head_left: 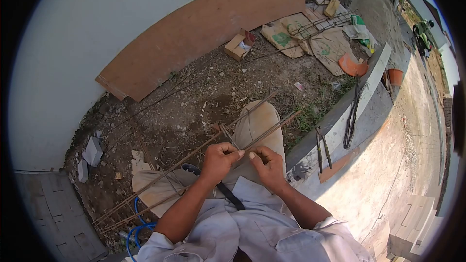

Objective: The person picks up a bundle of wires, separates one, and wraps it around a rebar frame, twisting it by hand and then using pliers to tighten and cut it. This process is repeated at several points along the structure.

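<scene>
A long rebar cage (167, 175) of thin rods and square stirrups lies slantwise across my lap and knees. My left hand (219, 163) is closed at its near rods, thumb and fingertips pinched beside a stirrup (227, 136). Facing it, my right hand (268, 166) also pinches thumb against fingers, its tips almost meeting the left ones. Whatever thin piece sits between the fingertips is too small to make out. To the right, pincers (323, 151) with dark handles rest on the concrete ledge, handles apart. A bundle of dark tie wire (353, 111) hangs over that ledge.
A brown plywood sheet (204, 34) leans on the white wall. Beyond my knees are an open cardboard box (240, 44), flattened paper sacks (332, 48) and another rebar piece (320, 25). A blue hose (137, 228) curls at lower left. An orange bucket (395, 76) stands beyond the ledge (335, 114).
</scene>
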The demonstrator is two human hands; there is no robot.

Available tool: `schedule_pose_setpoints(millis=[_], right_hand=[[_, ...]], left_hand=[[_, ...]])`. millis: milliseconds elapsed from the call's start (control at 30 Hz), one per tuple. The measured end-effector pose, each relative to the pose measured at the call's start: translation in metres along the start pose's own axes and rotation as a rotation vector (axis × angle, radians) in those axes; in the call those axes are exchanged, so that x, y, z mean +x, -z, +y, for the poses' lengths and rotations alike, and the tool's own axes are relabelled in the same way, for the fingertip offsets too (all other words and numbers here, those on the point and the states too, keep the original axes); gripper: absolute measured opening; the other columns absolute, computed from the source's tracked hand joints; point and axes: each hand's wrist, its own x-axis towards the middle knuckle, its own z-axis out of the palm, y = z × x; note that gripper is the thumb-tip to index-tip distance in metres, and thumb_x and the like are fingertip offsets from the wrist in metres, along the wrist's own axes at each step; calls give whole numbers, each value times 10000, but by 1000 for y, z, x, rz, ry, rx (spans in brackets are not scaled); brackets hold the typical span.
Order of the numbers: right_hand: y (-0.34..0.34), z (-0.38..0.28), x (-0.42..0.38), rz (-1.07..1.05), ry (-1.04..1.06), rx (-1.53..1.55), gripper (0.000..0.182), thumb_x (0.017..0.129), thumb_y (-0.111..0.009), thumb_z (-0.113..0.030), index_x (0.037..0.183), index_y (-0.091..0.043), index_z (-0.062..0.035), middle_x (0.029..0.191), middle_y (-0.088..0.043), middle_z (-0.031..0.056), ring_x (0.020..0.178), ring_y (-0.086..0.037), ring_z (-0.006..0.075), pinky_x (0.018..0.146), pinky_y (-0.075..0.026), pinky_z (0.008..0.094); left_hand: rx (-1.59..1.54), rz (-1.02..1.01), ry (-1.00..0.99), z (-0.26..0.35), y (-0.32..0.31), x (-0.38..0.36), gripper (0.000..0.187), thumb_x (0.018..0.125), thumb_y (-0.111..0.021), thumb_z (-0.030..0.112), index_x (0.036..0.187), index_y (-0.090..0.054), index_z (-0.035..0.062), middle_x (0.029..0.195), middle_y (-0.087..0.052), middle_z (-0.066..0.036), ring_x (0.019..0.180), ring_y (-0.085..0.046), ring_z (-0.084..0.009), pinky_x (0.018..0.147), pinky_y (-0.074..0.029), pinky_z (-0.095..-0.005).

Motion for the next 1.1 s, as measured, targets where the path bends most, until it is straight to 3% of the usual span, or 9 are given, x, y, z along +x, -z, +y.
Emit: schedule_pose_setpoints(millis=[133,233,333,533,800,900,1000,1100], right_hand=[[9,-35,-7,18,-19,-246,174,1054,-644,-174,1135,-714,-36,719,-694,137,639,-704,218,582,-504,375],[17,-63,-13,53,94,-397,194,1060,-608,-171,1210,-676,-68,726,-691,176,624,-705,356,568,-509,440],[34,-89,-18,5,167,-638,182,1029,-611,-133,1200,-657,-89,739,-713,175,644,-703,410,557,-515,496],[58,-134,-40,10,159,-1101,63,966,-660,-119,1013,-642,-82,672,-694,146,583,-695,372,517,-526,488],[56,-112,-65,-156,187,-1010,44,945,-656,-116,942,-657,-71,678,-698,136,576,-699,338,525,-542,461],[43,-85,-62,-170,217,-954,54,933,-664,-118,960,-663,-71,692,-700,134,573,-696,336,531,-549,456],[31,-66,-56,-146,271,-950,88,912,-681,-113,990,-668,-75,713,-695,123,584,-695,324,537,-552,445],[25,-50,-49,-97,389,-963,151,885,-702,-104,1031,-675,-79,727,-676,94,603,-696,291,541,-552,423]], left_hand=[[12,5,-4,1,1,3,205,867,-856,140,770,-751,-7,625,-636,12,563,-498,-53,520,-374,-278],[-30,-4,5,1,1,3,195,869,-854,115,764,-740,-2,639,-640,7,554,-508,-56,510,-372,-267],[-54,-23,17,-5,2,5,183,877,-849,75,765,-723,5,672,-660,-9,555,-541,-64,504,-386,-245],[-57,-32,20,-6,2,5,173,898,-836,79,786,-734,-6,686,-658,-12,575,-534,-68,521,-392,-253],[-123,-31,-1,-6,7,9,182,915,-820,86,792,-729,-11,702,-674,-31,576,-545,-73,506,-394,-254],[-122,-14,52,-5,8,12,157,891,-835,68,893,-697,-6,749,-691,-52,571,-568,-85,479,-408,-259],[-194,94,32,2,2,11,261,864,-852,46,1007,-639,-2,791,-692,-70,557,-579,-92,442,-415,-262],[-237,77,57,4,4,13,351,849,-859,29,1079,-596,-8,806,-688,-75,538,-580,-88,418,-413,-250]])
